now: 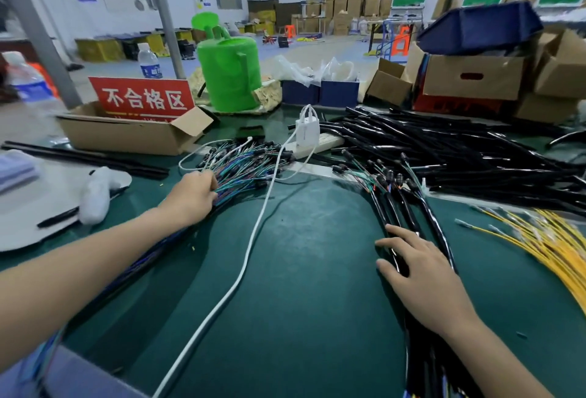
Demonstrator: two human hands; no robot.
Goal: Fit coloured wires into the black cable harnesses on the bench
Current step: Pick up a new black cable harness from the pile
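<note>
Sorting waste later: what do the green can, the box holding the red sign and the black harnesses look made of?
Green can: moulded plastic, slight sheen. Box: matte brown cardboard, folded flaps. Black harnesses: glossy sheathing with bright highlights, likely plastic or rubber.

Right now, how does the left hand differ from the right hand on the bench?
The left hand reaches far out; the right hand lies nearer the body. The left hand's fingers curl into the coloured wires; the right hand lies with spread fingers on the black cables. Both are bare and touch wiring on the green bench.
</note>
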